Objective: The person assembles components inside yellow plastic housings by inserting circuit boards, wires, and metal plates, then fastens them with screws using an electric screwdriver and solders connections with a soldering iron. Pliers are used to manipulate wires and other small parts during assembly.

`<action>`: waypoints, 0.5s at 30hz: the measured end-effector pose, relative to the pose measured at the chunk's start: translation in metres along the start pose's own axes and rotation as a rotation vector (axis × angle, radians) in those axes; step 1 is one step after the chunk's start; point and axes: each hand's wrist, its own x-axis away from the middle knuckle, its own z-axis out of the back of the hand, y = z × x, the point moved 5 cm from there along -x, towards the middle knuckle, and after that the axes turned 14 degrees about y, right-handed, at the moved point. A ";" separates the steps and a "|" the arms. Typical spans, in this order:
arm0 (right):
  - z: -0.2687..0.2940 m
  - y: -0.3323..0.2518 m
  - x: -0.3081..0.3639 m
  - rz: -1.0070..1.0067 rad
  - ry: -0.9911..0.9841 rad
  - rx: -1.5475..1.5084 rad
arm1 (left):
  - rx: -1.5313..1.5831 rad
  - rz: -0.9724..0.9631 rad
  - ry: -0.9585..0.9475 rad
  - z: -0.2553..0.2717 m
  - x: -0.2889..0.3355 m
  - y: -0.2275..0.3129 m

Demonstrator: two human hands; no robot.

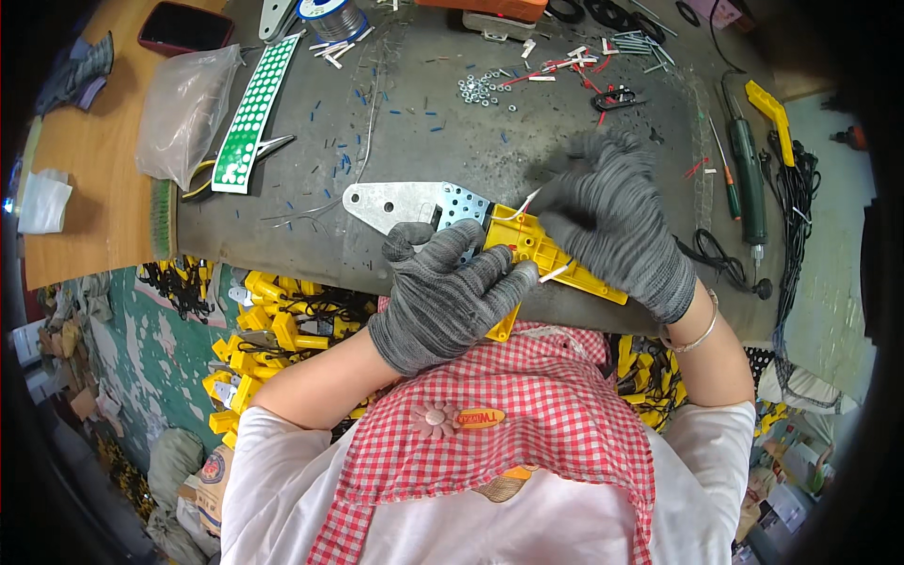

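My left hand, in a grey knitted glove, presses down over a yellow plastic housing and grips it near the table's front edge. A pointed silver metal plate with holes sticks out of the housing to the left, beside a perforated metal part. White wires show at the housing, one running toward my right fingers. Above the housing's right half is my right hand, gloved alike; its fingers are smeared by motion, and whether they hold a wire cannot be made out.
Loose nuts, screws and blue bits lie across the dark tabletop. On the right are an electric screwdriver and a hand screwdriver. Leftward lie a green dotted sticker sheet, a plastic bag and a brush.
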 end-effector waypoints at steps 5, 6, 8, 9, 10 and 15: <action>-0.017 -0.007 -0.001 0.153 -0.076 0.043 | 0.035 -0.027 0.030 0.004 -0.003 -0.004; -0.016 -0.007 -0.002 0.185 -0.142 0.056 | 0.034 -0.036 0.036 0.004 0.000 -0.005; -0.013 -0.011 -0.002 0.218 -0.210 0.069 | 0.032 -0.042 0.042 0.004 0.001 -0.005; -0.012 -0.014 -0.001 0.197 -0.219 0.154 | 0.028 -0.046 0.038 0.004 0.000 -0.005; -0.011 -0.017 0.001 0.176 -0.228 0.239 | 0.025 -0.049 0.033 0.004 -0.001 -0.004; -0.015 -0.035 0.000 0.186 -0.150 0.427 | 0.077 -0.002 0.029 -0.001 0.000 -0.004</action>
